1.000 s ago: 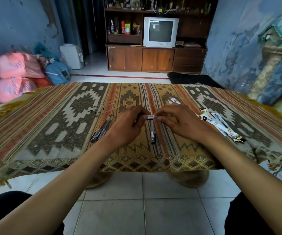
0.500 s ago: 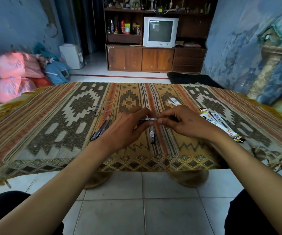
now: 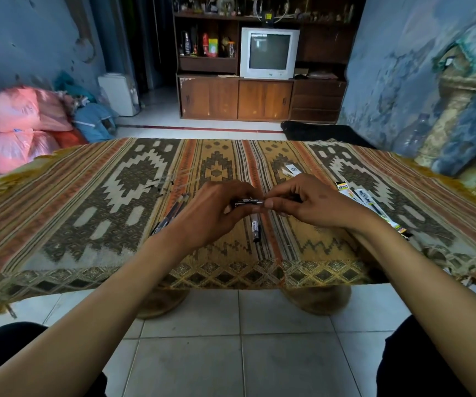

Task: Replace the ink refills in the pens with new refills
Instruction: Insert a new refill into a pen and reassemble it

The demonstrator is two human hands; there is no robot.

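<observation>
Above the middle of the table I hold one black pen [image 3: 249, 202] level between both hands. My left hand [image 3: 212, 213] grips its left end, and my right hand [image 3: 310, 202] pinches its right end. Under the hands a second black pen piece [image 3: 255, 227] lies on the patterned cloth [image 3: 88, 207], pointing toward me. Several dark pens [image 3: 169, 216] lie just left of my left hand. Thin clear refills [image 3: 178, 181] lie beyond them. Packaged refills [image 3: 371, 203] are spread out to the right of my right wrist.
A small white packet [image 3: 291, 169] lies behind my right hand. The cloth hangs over the table's near edge [image 3: 231, 275], above tiled floor. Pink bags [image 3: 27, 124] are piled at far left. A cabinet with a TV [image 3: 268, 53] stands at the back.
Both hands have dropped slightly toward me. More of the pen's black barrel shows between my fingers now than a second ago.
</observation>
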